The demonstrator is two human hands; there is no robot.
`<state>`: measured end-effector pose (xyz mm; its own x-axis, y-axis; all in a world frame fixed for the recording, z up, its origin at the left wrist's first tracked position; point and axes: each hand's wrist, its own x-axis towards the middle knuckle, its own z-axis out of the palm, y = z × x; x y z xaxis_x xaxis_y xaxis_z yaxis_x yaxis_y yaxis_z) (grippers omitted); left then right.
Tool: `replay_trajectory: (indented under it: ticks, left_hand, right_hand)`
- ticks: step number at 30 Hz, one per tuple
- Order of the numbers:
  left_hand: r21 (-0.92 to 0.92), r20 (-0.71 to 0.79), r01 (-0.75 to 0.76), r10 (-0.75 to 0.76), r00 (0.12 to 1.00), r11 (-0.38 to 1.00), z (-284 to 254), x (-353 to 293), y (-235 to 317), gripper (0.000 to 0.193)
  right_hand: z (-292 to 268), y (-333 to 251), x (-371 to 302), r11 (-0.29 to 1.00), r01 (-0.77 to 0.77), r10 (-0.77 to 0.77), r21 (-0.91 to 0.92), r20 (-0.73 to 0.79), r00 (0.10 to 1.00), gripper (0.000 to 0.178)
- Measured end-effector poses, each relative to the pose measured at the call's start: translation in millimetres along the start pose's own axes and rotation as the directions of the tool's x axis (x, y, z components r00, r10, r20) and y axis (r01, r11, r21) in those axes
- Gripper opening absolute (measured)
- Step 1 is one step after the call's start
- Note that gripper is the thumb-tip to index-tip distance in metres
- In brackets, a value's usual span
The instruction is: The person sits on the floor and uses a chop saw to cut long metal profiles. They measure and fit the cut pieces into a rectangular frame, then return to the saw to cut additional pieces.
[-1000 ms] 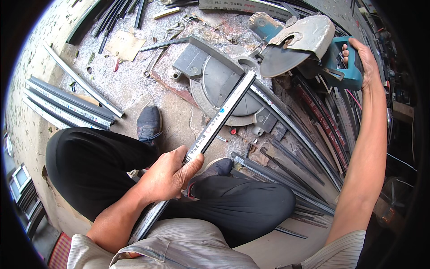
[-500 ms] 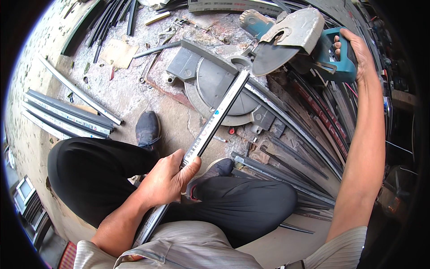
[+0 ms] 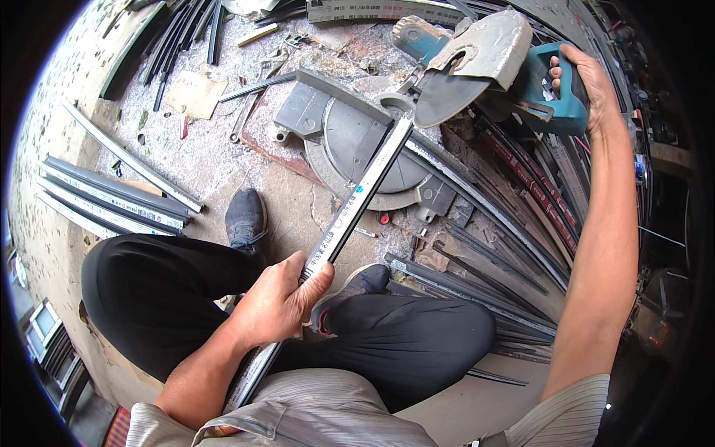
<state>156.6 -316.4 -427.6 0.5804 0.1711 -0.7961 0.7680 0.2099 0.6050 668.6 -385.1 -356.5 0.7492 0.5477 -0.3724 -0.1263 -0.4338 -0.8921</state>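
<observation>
My left fingers (image 3: 316,284) grip profile strip (image 3: 348,214), far end over saw base (image 3: 346,135); my right fingers (image 3: 555,73) wrap teal handle (image 3: 572,110), blade (image 3: 445,101) raised.

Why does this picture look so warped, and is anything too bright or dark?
In the head view, fisheye distortion bends edges near the rim; same view, the floor looks pale at upper left, clutter at far right dark; same view, the left hand and profile bar look fairly sharp.
</observation>
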Motion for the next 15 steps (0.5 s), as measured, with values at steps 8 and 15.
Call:
replay_trajectory:
  ticks: [8, 15]
  left_hand:
    - [-0.024, 0.007, -0.022, 0.022, 1.0, 0.999, 0.3, -0.2, -0.1, 0.062]
    - [0.013, 0.004, 0.01, -0.01, 1.0, 1.0, -1.1, -1.7, 5.1, 0.061]
  right_hand:
    - [-0.9, 1.1, 1.2, 1.0, -0.007, 0.007, 0.026, -0.005, 1.0, 0.018]
    - [-3.3, 1.9, 1.8, 1.0, 0.003, -0.003, 0.007, 0.03, 1.0, 0.019]
